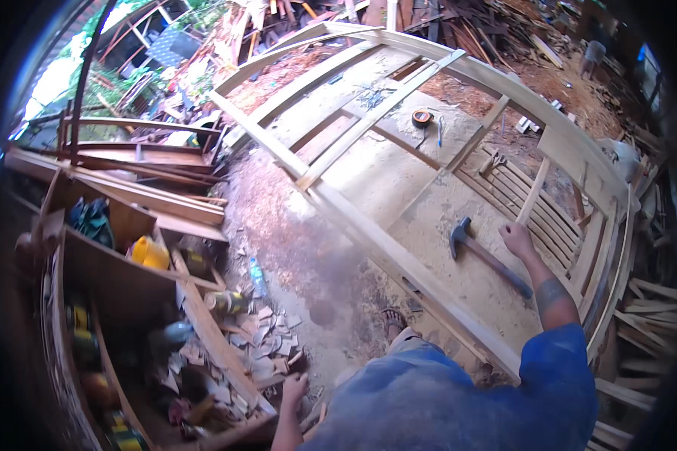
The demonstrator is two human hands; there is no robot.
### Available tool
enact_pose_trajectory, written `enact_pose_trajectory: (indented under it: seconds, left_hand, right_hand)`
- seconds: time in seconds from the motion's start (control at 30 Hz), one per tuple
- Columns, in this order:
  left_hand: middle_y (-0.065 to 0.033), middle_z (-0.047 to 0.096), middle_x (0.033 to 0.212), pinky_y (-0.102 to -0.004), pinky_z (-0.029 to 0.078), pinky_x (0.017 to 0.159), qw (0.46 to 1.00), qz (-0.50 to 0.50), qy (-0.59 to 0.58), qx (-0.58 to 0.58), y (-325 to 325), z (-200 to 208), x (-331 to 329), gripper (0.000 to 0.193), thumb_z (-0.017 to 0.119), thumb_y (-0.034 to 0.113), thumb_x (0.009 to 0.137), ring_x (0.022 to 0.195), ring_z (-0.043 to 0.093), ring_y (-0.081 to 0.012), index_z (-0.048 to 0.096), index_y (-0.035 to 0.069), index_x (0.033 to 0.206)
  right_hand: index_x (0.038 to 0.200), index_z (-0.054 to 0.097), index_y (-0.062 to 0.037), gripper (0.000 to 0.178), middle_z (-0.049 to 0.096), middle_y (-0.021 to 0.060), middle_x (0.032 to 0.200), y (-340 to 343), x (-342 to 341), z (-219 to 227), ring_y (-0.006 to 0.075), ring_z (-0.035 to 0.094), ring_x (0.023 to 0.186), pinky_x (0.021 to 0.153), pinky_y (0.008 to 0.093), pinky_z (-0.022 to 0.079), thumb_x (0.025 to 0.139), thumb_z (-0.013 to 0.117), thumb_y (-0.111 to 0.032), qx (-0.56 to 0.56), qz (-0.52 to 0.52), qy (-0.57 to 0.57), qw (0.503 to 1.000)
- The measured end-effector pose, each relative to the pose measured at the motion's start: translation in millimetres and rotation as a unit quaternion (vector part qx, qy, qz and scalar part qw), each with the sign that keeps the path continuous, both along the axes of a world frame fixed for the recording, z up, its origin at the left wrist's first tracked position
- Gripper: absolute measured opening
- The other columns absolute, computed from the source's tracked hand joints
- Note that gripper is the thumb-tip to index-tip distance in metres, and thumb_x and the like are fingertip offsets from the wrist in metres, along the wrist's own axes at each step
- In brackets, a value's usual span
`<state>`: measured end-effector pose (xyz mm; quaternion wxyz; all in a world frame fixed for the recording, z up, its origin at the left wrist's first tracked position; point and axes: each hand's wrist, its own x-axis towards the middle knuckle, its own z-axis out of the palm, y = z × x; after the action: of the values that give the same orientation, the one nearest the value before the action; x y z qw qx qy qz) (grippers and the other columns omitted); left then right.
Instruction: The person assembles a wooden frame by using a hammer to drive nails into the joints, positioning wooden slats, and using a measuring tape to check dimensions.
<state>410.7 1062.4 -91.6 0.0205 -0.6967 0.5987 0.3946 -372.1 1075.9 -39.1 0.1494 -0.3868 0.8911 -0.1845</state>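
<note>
My right hand [515,239] is closed around the near end of a pale wooden slat [534,192], which slants away toward the far rail. Just left of this hand, a hammer [462,234] with a dark head and long handle lies on a dusty board [436,218]. My left hand [295,388] hangs low beside my body, fingers curled, with nothing visible in it. A large pale wooden frame [399,252] with crossing rails spreads before me. On its panels rest an orange-and-black tape measure [422,118], a blue pen [440,134] and pliers [495,162].
At left stands an open wooden cabinet [120,270] holding a yellow container [150,253] and dark cloth [90,222]. Wood offcuts [267,334] and a plastic bottle [258,276] litter the floor beside it. Timber strips [654,308] are stacked at right. Scrap wood [481,30] is heaped behind.
</note>
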Motion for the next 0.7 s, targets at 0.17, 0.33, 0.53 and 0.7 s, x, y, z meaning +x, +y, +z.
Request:
enact_pose_trajectory:
  seconds: [0.17,0.33,0.53,0.7]
  left_hand:
    - [-0.0175,0.069,0.083,-0.0421,0.054,0.073,0.875,-0.428,-0.202,0.099,1,-150,105,0.016,0.065,0.021,0.088,0.073,0.067,-0.0325,0.071,0.010,0.097]
    - [-0.0154,0.069,0.084,-0.0408,0.053,0.071,0.962,-0.232,-0.110,0.093,-147,-149,79,0.016,0.066,0.018,0.089,0.073,0.066,-0.0288,0.069,0.007,0.100]
    - [-0.0134,0.067,0.085,-0.0376,0.051,0.068,0.967,-0.071,0.091,-0.227,-416,7,-70,0.020,0.067,0.016,0.093,0.075,0.065,-0.0235,0.065,0.000,0.103]
    - [-0.0180,0.054,0.130,-0.0520,0.037,0.106,0.839,-0.390,0.160,-0.345,-545,164,-233,0.065,0.078,0.036,0.083,0.123,0.049,-0.0361,0.051,0.007,0.135]
  right_hand:
    - [0.084,0.067,-0.0002,0.032,0.068,0.0257,0.085,-132,-48,-22,0.0442,0.066,0.085,0.078,0.0521,0.052,0.089,0.060,-0.031,-0.012,-0.050,0.087,0.995]
    - [0.094,0.071,-0.0001,0.029,0.070,0.0263,0.094,-313,-30,-12,0.0439,0.068,0.099,0.088,0.0503,0.054,0.088,0.058,-0.025,-0.013,-0.098,0.078,0.992]
    - [0.122,0.066,-0.0037,0.037,0.067,0.0235,0.123,-408,-42,-28,0.0403,0.064,0.117,0.096,0.0487,0.053,0.090,0.057,-0.019,0.107,-0.260,0.044,0.959]
    - [0.126,0.062,-0.0067,0.037,0.062,0.0210,0.132,-449,-33,-35,0.0372,0.060,0.125,0.103,0.0465,0.049,0.091,0.056,-0.014,0.107,-0.331,0.052,0.936]
